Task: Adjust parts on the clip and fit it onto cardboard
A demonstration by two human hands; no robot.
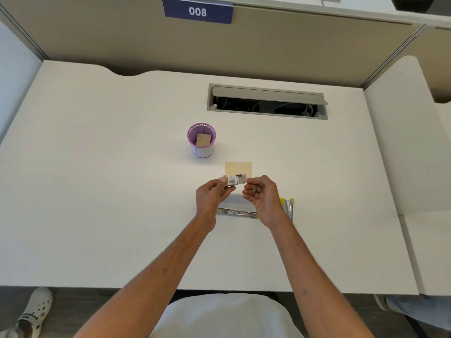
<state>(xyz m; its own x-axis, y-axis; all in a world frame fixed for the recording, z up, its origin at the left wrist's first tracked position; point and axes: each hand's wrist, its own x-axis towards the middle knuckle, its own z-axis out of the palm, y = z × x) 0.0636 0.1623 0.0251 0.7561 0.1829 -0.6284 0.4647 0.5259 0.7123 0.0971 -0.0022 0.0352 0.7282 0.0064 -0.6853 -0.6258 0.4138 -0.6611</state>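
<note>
While both hands [212, 193] [262, 195] pinch small box [233, 180], stapler [238, 212] lies below, tan paper [238, 168] behind, purple cup [201, 139] beyond.

The desk [97, 191] has a smooth, matt off-white top that looks like laminate. The small box [233, 179] held between the left hand [211, 197] and the right hand [262, 195] looks like thin printed card with a paper barcode label. The stapler [238, 212] lying open shows bright, glossy metal, with yellow plastic at its end. The square note [238, 169] is matt tan paper. The cup [202, 140] is purple mesh, seemingly metal. The partition [292, 50] looks like dull beige cloth.
</note>
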